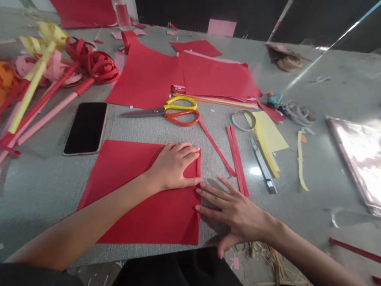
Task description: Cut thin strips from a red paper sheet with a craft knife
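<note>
A red paper sheet (126, 166) lies flat before me, with a narrow folded strip along its right edge. My left hand (174, 166) rests on the upper right of the sheet, fingers spread, tips at that folded edge. Against the lower part of the same edge are the fingertips of my right hand (238, 210), its fingers stretched out and thumb apart. Neither hand grips anything. Just right of the sheet lie two cut red strips (237, 156), and a longer thin red strip (216, 146) runs up to the scissors (171, 111), which have yellow and orange handles.
A phone (85, 127) lies above the sheet's left corner. Paper flowers (93, 64) on rolled stems fill the upper left. Stacked red paper (218, 76) lies at the back. To the right are a tape roll (243, 120), a box cutter (264, 167), yellow paper (271, 131) and a shiny packet (375, 162).
</note>
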Motion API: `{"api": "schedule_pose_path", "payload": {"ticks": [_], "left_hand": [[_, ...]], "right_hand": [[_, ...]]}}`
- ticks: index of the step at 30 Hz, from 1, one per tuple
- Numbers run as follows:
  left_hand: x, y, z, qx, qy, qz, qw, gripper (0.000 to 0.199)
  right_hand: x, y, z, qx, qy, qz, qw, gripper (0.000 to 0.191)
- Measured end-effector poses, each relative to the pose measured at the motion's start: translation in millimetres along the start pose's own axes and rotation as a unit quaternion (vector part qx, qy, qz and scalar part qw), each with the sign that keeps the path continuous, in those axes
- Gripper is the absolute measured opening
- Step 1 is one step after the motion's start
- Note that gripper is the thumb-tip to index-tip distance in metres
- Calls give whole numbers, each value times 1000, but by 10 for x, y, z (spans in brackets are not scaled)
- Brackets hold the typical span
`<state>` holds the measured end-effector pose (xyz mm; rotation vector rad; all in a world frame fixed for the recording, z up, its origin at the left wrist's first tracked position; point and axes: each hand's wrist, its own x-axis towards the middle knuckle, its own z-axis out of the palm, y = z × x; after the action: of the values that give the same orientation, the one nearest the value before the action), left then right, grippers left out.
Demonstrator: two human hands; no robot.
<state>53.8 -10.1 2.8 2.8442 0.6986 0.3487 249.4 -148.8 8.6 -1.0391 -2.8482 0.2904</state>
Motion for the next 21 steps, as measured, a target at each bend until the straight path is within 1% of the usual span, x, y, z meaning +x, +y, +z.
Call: {"api": "schedule_pose_path", "payload": {"ticks": [11, 14, 18, 21], "left_hand": [[1, -15, 11, -1, 0, 1, 1000, 64], [0, -13, 11, 1, 4, 1, 1000, 64], [1, -11, 8, -1, 2, 1, 1000, 66], [2, -13, 8, 0, 3, 2, 1000, 65]], "right_hand": [[-55, -72, 21, 49, -5, -48, 998, 68], [-68, -112, 25, 44, 0, -53, 998, 71], [-93, -200, 30, 39, 0, -79, 996, 75], [-119, -257, 31, 31, -9, -77, 997, 74]]}}
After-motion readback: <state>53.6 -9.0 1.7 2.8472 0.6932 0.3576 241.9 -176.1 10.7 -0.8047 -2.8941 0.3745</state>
